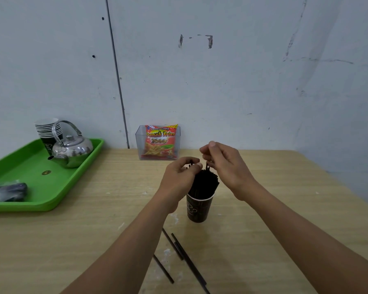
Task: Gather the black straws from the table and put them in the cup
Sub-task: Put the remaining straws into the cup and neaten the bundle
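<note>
My left hand (182,177) curls round the top of the black straw bundle (204,183) standing in the dark paper cup (198,209) at mid-table (285,209). My right hand (223,164), just beside it, pinches a few straw tips above the bundle. Several loose straws (187,257) lie between my forearms, nearer me than the cup. Far left sits a green tray (40,187) bearing a steel kettle (72,151), a stack of cups (47,130) and a wrapped dark packet (9,192). Behind my hands, against the wall, a clear box (139,143) holds a snack bag (160,141)
</note>
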